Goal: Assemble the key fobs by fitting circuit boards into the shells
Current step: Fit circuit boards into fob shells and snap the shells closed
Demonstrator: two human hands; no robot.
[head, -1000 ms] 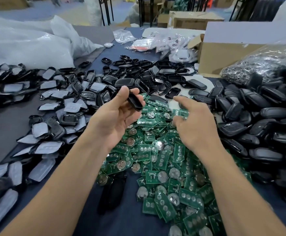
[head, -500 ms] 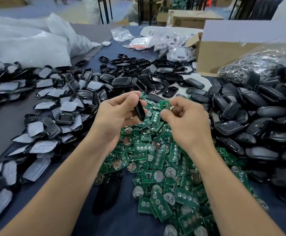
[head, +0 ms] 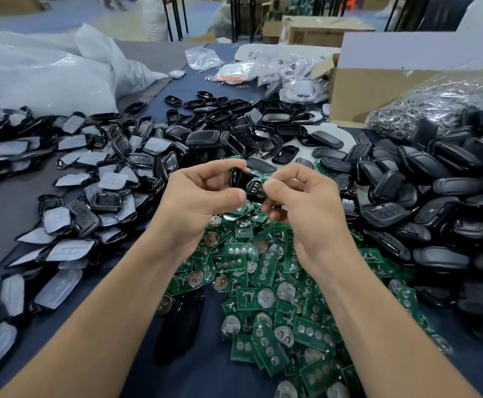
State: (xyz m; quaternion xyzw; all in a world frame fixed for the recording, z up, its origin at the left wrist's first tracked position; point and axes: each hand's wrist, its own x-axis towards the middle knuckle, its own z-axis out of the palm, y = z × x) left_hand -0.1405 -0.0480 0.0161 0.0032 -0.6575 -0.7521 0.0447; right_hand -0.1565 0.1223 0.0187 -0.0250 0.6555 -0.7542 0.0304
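Workbench draped in dark blue cloth fills the head view, crowded from edge to edge with key fob parts. White plastic sacks are heaped at the far left, and an open cardboard box stands at the far right, with a clear bag of metal rings just beside it. Small clear packets lie scattered between the sacks and the box.

Dark rounded shell halves are piled along the right side of the cloth, while film-covered shell halves spread across the left. More open black frames lie in a loose drift at the far centre. A mound of green circuit boards, many showing round silver pads, runs down the middle towards the person.

Both bare forearms reach in from the bottom edge, meeting above the far end of the green mound. The left hand pinches a black shell between thumb and curled fingers, holding it in the air. The right hand, fingers likewise curled, pinches a single circuit board and holds it against the shell's right end, the two parts touching. Whether the board sits inside the shell cannot be told.
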